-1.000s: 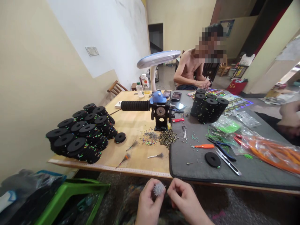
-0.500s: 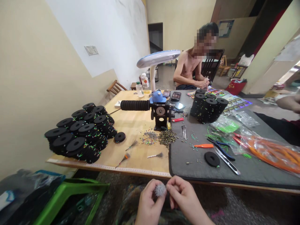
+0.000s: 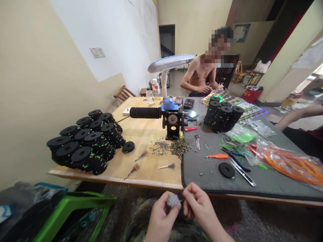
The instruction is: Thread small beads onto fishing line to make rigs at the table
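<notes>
In front of the table's near edge, my left hand (image 3: pixel 161 215) is closed around a grey spiky bundle (image 3: pixel 173 199). Its bristly round end shows between thumb and index finger, while its lower part is hidden in the palm. Just to the right, my right hand (image 3: pixel 199 205) has thumb and fingertips pinched together. Whatever those fingertips grip is too small to make out. A small gap separates the two hands. Above them on the wooden tabletop lie a white-handled grey bristle tuft (image 3: pixel 171 166) and an orange-collared one (image 3: pixel 136 166).
Stacked black foam spools (image 3: pixel 93 137) fill the table's left. A winding device (image 3: pixel 173 122) stands centrally beside piled brass-coloured pieces (image 3: pixel 179 148). Scissors (image 3: pixel 243 173), an orange-handled tool (image 3: pixel 218 156) and bagged orange cord (image 3: pixel 290 164) lie on the grey mat. A co-worker (image 3: pixel 204 74) sits opposite.
My right hand has moved slightly up and away from the grey bundle, widening the gap. The co-worker's hands have come apart and lower; another person's arm at the right has shifted.
</notes>
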The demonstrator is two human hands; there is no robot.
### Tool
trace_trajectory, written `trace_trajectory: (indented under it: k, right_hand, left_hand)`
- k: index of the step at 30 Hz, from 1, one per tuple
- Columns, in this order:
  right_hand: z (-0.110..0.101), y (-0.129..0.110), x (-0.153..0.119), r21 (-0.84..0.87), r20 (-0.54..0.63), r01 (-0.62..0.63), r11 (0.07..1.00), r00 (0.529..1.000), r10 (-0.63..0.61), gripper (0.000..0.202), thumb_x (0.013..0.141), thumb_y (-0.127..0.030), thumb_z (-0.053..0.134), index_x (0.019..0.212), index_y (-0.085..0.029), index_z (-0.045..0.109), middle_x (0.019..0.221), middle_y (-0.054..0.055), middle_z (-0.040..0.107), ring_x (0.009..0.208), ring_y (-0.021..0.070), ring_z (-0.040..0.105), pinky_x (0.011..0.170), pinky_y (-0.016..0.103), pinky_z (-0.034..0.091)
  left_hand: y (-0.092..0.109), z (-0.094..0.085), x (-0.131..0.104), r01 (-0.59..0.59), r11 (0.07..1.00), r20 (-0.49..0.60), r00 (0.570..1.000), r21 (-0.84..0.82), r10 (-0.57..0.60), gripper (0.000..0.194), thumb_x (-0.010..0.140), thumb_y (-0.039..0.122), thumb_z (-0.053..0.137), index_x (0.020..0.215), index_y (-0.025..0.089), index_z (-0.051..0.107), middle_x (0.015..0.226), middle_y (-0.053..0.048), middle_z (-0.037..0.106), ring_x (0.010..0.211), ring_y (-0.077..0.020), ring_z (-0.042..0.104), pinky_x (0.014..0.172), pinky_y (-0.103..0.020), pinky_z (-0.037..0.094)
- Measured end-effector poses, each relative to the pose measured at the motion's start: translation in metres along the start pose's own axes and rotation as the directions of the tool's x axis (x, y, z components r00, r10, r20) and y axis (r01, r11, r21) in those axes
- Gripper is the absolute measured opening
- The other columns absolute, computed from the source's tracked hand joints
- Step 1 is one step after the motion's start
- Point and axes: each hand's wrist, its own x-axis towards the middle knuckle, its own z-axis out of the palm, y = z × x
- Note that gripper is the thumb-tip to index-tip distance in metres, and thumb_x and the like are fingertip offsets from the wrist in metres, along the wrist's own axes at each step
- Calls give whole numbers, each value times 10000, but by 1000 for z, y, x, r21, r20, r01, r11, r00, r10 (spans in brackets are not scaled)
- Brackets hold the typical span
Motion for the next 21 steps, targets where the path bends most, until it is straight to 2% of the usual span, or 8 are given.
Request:
trace_trajectory:
  k: [6,10,13,16,18,21]
  right_hand:
    - [2,2,-1,-110,43,96,989,995,-92,391,832,-566,529,696,-207,457,417,-83,474,354,66,350,392,171,278]
    - [-4,-10,-1,-256,124,213,943,975,-187,274,880,-399,524,709,-186,507,507,-63,498,468,89,447,496,189,343]
    - [-11,-24,-2,-396,221,256,882,959,-179,135,877,-264,523,785,-179,570,547,-57,539,517,100,490,537,188,358]
    - [-16,-35,-3,-543,305,308,781,939,-158,98,838,-161,532,804,-187,619,570,-53,570,528,101,507,538,181,353]
    - [-17,-39,-3,-636,343,371,677,921,-183,114,816,-137,550,768,-192,638,601,-39,606,550,107,529,545,183,347]
    - [-18,-42,1,-736,383,454,503,891,-243,103,806,-137,578,777,-200,654,666,-10,659,612,131,570,573,199,350]
  left_hand:
    - [5,0,4,2,999,-3,1000,41,-2,273,752,399,695,695,152,597,622,-11,565,607,-147,501,591,-227,419]
    - [8,-2,8,4,996,-33,999,94,-1,273,710,394,722,680,141,623,611,-10,582,575,-135,496,561,-215,410]
    - [11,-6,9,-13,990,-17,1000,138,15,290,724,421,699,684,140,638,609,-13,586,575,-134,494,554,-209,402]
    - [12,-12,10,-34,976,22,999,217,30,299,745,433,678,692,141,652,617,-17,588,581,-136,492,554,-207,388]
    - [13,-15,11,-40,969,46,998,242,30,306,745,442,681,685,144,649,613,-12,576,580,-133,480,553,-206,377]
    - [14,-19,13,-19,981,66,998,195,6,360,723,494,694,659,145,632,579,11,515,566,-122,435,543,-205,357]
